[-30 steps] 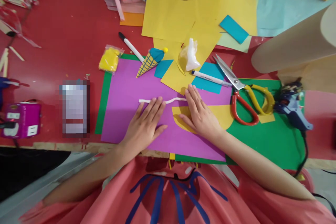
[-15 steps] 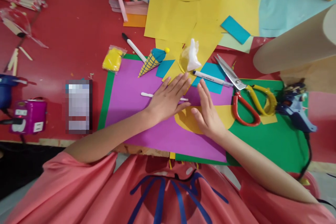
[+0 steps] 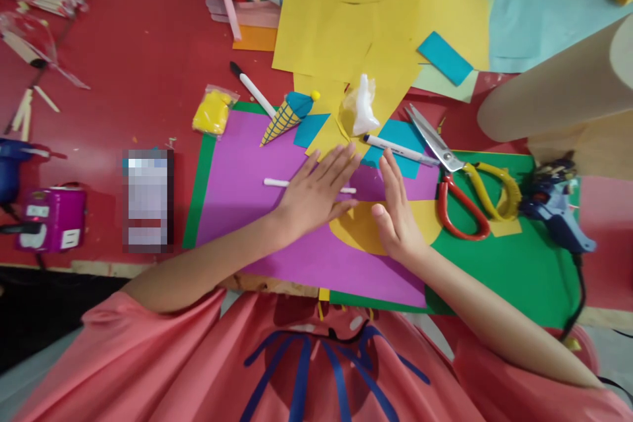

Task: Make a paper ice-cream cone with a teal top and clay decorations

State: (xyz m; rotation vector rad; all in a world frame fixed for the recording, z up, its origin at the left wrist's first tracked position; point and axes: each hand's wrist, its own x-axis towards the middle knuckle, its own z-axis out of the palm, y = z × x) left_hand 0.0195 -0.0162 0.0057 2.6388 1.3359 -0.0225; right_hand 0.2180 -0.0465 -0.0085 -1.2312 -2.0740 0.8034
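My left hand (image 3: pixel 316 191) lies flat with its fingers stretched out, palm down over a thin white roll of what looks like modelling clay (image 3: pixel 275 182). Both ends of the roll stick out from under the hand; its middle is hidden. Beneath it is a purple sheet (image 3: pixel 247 224). My right hand (image 3: pixel 398 214) rests beside it over a yellow-orange paper shape (image 3: pixel 359 227), fingers extended, thumb apart, holding nothing. Just beyond the hands are a small ice-cream cone craft (image 3: pixel 287 115), a bag of white clay (image 3: pixel 364 109) and a white marker (image 3: pixel 398 148).
Large scissors (image 3: pixel 448 161) lie spread at the right, near a blue glue gun (image 3: pixel 558 208) and a thick cardboard tube (image 3: pixel 554 79). A packet of yellow clay (image 3: pixel 213 111), a phone (image 3: pixel 148 201) and a purple box (image 3: pixel 53 219) are at the left. Yellow sheets (image 3: pixel 346 33) cover the back.
My left hand has shifted slightly towards me over the white roll, which looks a little longer. My right hand has moved a bit to the right, away from the left.
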